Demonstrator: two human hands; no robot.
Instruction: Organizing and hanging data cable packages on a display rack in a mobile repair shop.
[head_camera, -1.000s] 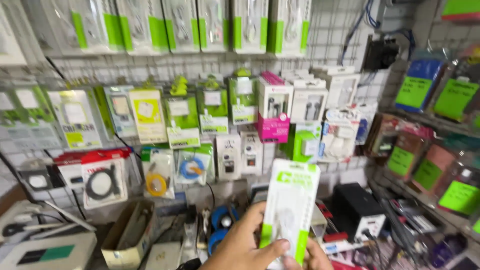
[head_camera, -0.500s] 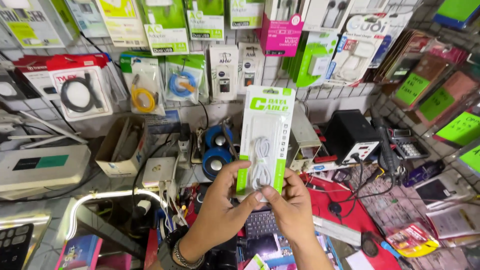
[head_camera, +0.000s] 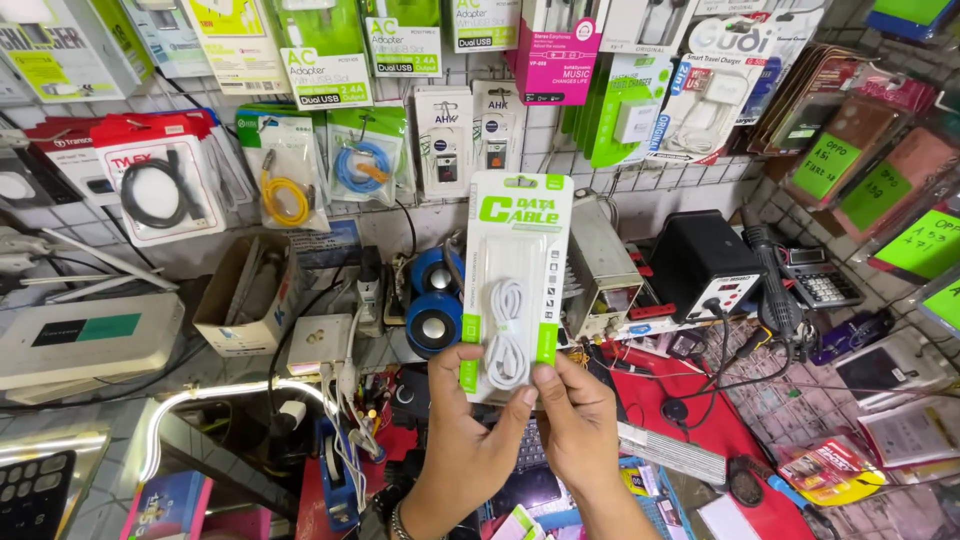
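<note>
White and green card, with a clear blister window over a coiled white cable, makes up the cable package (head_camera: 515, 285) held upright in the middle of the view. Behind it a wire grid wall (head_camera: 690, 180) carries hanging goods: a red-topped pack with a black cable (head_camera: 160, 190) at left, a green-topped bag with a yellow cable (head_camera: 283, 185), another with a blue cable (head_camera: 361, 165), a pink box (head_camera: 557, 45) higher up, and green-and-white adapter cards along the top. Bright green paper labels (head_camera: 825, 165) sit on the cases racked at right. Below, two blue round speakers (head_camera: 433, 300) stand just left of the package, an open cardboard box (head_camera: 245, 295) farther left, and a black bench unit (head_camera: 705, 265) to the right.

Only the package's bottom edge is gripped. The left hand (head_camera: 470, 440) pinches the lower left corner, thumb on the front, fingers hidden behind the card. The right hand (head_camera: 580, 425) pinches the lower right edge likewise, thumb tip pressed on the green strip. Both hands are closed narrowly on the card and nearly touch each other.
</note>
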